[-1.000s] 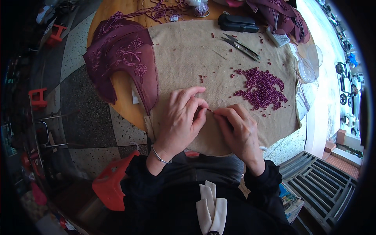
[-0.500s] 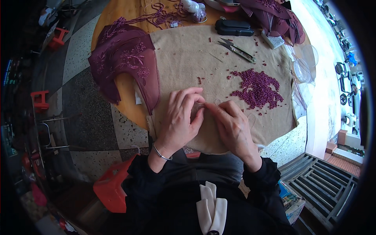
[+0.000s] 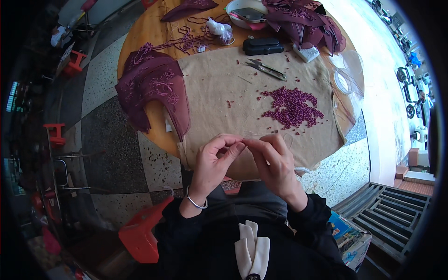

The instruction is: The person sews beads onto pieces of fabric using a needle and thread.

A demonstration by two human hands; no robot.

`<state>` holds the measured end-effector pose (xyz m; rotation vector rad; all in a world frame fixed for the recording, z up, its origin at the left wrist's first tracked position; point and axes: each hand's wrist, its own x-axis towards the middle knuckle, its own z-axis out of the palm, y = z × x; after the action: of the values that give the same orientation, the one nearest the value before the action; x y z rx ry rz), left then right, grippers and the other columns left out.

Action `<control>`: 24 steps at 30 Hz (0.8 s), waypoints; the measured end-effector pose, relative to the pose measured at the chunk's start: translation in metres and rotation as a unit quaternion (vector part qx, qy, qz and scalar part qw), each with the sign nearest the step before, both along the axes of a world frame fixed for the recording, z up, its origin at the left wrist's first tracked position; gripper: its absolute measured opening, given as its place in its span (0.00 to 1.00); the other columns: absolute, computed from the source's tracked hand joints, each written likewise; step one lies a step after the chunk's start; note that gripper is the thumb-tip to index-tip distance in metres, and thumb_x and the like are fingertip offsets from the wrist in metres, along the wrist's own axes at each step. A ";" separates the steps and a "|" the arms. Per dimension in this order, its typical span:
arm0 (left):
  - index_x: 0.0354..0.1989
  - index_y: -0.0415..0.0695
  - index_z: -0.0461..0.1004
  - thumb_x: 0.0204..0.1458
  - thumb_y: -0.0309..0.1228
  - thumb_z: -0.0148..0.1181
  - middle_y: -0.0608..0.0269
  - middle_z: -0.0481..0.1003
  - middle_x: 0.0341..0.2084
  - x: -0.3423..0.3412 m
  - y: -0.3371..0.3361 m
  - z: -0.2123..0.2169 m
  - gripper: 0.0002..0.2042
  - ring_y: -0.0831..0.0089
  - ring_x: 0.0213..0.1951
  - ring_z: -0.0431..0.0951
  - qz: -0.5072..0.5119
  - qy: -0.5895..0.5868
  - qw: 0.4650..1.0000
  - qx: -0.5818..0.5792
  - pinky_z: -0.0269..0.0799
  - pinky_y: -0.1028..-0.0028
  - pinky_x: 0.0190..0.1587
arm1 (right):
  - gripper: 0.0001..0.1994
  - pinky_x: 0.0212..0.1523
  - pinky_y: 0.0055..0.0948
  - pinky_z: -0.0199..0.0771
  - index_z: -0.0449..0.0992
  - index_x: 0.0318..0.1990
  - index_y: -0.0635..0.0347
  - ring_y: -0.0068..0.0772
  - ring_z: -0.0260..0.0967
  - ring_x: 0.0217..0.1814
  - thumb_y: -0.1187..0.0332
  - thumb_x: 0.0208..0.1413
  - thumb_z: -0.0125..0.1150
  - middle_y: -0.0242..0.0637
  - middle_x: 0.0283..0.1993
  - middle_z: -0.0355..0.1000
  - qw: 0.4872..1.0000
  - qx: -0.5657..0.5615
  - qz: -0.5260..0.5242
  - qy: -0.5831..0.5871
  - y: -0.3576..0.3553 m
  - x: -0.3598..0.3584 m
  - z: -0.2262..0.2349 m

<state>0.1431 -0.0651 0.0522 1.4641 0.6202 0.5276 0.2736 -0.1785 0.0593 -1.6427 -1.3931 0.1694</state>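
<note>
Hands (image 3: 242, 149) lifted off cloth (image 3: 219, 84) | bead pile (image 3: 291, 107) beyond, apart

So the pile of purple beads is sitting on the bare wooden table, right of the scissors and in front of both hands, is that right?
Not quite. The head view shows the pile of purple beads lying on the beige cloth that covers the wooden table, not on bare wood. It does sit right of the scissors and beyond both hands.
</note>
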 end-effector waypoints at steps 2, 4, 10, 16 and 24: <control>0.39 0.37 0.75 0.57 0.31 0.59 0.68 0.75 0.30 -0.005 -0.006 0.000 0.09 0.85 0.29 0.70 0.000 0.001 0.999 -0.048 0.66 0.83 0.33 | 0.20 0.32 0.31 0.71 0.75 0.48 0.59 0.38 0.68 0.34 0.82 0.44 0.60 0.39 0.35 0.66 1.000 0.011 -0.004 -0.025 -0.005 -0.006 0.001; 0.39 0.37 0.75 0.58 0.31 0.58 0.69 0.75 0.29 -0.008 -0.014 0.003 0.09 0.86 0.28 0.68 0.001 0.003 0.995 -0.097 0.65 0.83 0.33 | 0.22 0.31 0.31 0.71 0.75 0.49 0.59 0.37 0.68 0.34 0.82 0.42 0.61 0.38 0.35 0.66 0.999 0.021 -0.008 -0.049 -0.010 -0.011 0.002; 0.35 0.37 0.74 0.57 0.27 0.58 0.65 0.74 0.31 -0.020 -0.037 0.011 0.06 0.84 0.28 0.68 0.080 -0.024 0.996 0.041 0.65 0.82 0.33 | 0.22 0.31 0.30 0.71 0.74 0.49 0.62 0.36 0.67 0.33 0.82 0.41 0.61 0.37 0.34 0.66 0.997 0.018 0.011 -0.077 -0.022 -0.016 0.012; 0.34 0.36 0.70 0.58 0.22 0.53 0.60 0.72 0.37 -0.045 -0.040 0.026 0.03 0.79 0.39 0.71 0.063 0.017 0.997 0.052 0.65 0.81 0.46 | 0.17 0.31 0.31 0.71 0.74 0.45 0.61 0.37 0.68 0.33 0.83 0.44 0.60 0.40 0.34 0.66 0.998 0.020 -0.058 -0.030 -0.025 -0.011 0.010; 0.36 0.37 0.68 0.59 0.23 0.49 0.60 0.70 0.38 -0.076 -0.035 0.032 0.02 0.82 0.33 0.67 0.182 -0.049 0.980 0.063 0.64 0.82 0.40 | 0.17 0.30 0.31 0.70 0.74 0.45 0.62 0.38 0.68 0.32 0.83 0.45 0.61 0.40 0.34 0.66 0.999 0.011 -0.040 -0.021 -0.029 -0.014 0.001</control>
<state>0.0668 -0.1000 0.0847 1.4393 0.7937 0.9322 0.2593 -0.2077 0.0603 -1.6888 -1.3538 0.0741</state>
